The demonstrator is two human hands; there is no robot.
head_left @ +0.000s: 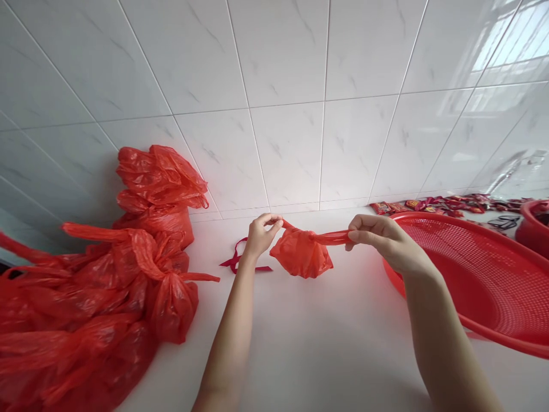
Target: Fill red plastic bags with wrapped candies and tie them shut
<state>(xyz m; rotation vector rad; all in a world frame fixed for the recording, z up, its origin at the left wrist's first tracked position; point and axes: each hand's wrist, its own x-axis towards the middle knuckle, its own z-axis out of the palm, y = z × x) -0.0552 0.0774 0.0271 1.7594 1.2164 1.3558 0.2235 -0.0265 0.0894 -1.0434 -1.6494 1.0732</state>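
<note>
A small red plastic bag hangs between my hands above the white tabletop, its neck drawn together in a knot. My left hand pinches one handle of the bag at the left. On the other side, my right hand grips the longer handle, stretched out sideways from the knot. The body of the bag bulges below the knot; what is inside cannot be seen. Behind my left wrist lies a dark red ribbon, partly covered by the arm.
Several tied red plastic bags are heaped at the left, with more bags stacked against the tiled wall. A large red mesh basket stands at the right. Small red packets line the wall behind it, near a red container.
</note>
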